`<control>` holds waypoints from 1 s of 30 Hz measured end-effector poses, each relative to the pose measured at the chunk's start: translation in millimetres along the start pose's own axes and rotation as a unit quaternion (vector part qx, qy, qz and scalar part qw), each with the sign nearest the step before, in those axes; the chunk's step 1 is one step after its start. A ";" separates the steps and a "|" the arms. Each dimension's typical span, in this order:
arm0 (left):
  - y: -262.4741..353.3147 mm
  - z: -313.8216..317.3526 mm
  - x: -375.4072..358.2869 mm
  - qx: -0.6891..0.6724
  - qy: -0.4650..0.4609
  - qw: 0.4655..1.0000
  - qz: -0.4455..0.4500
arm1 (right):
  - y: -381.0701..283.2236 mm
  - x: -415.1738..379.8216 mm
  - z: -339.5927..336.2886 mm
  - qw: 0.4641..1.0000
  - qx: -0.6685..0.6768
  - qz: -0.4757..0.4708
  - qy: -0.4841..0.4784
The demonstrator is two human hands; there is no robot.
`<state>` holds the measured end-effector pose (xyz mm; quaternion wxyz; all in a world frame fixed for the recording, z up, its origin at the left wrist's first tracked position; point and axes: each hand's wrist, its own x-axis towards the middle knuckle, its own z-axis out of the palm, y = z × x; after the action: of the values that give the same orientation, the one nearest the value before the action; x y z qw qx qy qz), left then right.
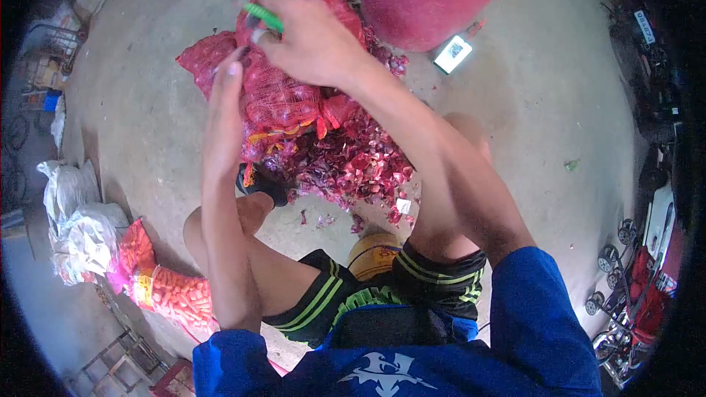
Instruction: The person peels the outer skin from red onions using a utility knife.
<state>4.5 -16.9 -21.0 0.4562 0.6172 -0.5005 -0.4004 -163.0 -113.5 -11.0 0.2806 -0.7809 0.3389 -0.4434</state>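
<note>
Red mesh bags of what look like small red onions (283, 95) lie clustered on the concrete floor (544, 132) in front of the person, some with orange and yellow trim along their edges. Over the bags, the right hand (305, 37) has its fingers closed around a green-handled tool (265, 18), whose working end is blurred. The left hand (229, 81) is at the left side of the bags, its thumb up; its other fingers are partly hidden, so whether they pinch the mesh cannot be told. Loose red-purple skins (360, 165) spread from the bags toward the person's feet, with a small white scrap (403, 206) on the near edge. Beyond the bags, to the right, stands a large pink tub (437, 0), and just beside its base lies a phone (452, 55) with a lit screen. A yellow, round-edged object (373, 256) shows between the person's thighs. Farther out on the left are whitish sacks (84, 224) and an orange-red mesh bag (176, 294) packed with elongated pieces; at the far right edge is a wheeled frame with red fabric (640, 287).
</note>
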 end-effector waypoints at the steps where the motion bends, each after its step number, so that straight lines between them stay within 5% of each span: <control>1: -6.3 5.8 2.7 0.023 -0.005 1.000 0.009 | 4.5 3.0 -8.6 0.999 -0.043 0.017 -0.001; 4: -39.9 10.6 9.2 0.145 -0.019 0.989 0.037 | 15.4 16.8 -35.5 0.992 -0.086 0.075 -0.061; 6: -80.0 14.9 21.2 0.248 -0.006 0.963 0.100 | 12.7 16.7 -54.0 0.995 0.001 0.097 -0.009; 12: -179.2 32.0 88.3 0.419 -0.036 0.907 0.005 | -8.8 17.9 -88.3 0.984 -0.091 0.152 -0.030; 13: -181.8 38.6 86.8 0.456 -0.051 0.887 0.051 | -0.8 13.4 -86.7 0.983 -0.091 0.158 -0.032; 15: -178.8 68.6 71.5 0.445 -0.075 0.885 0.111 | 21.3 8.4 -85.0 0.991 -0.102 0.004 0.083; 18: -208.0 126.7 61.6 0.369 -0.155 0.892 0.211 | 18.8 4.0 -101.4 0.987 -0.139 -0.001 0.083; 21: -250.6 183.2 74.3 0.391 -0.230 0.886 0.093 | 10.3 -1.9 -117.1 0.985 -0.159 0.071 0.009; 26: -317.2 237.7 139.6 0.450 -0.095 0.854 0.243 | 34.7 -23.6 -121.0 0.981 -0.173 0.085 0.003; 28: -379.8 268.2 172.9 0.428 -0.337 0.810 0.215 | 45.4 -25.2 -123.1 0.980 -0.190 0.047 0.027; 30: -360.2 265.6 194.4 0.487 -0.367 0.766 0.202 | 41.5 -23.2 -133.3 0.968 -0.233 0.095 -0.021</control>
<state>-122.5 -221.4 -445.4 -0.0538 0.4471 -0.8706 -0.1980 -301.0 -139.3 6.6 0.1393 -0.7979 0.4997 -0.3071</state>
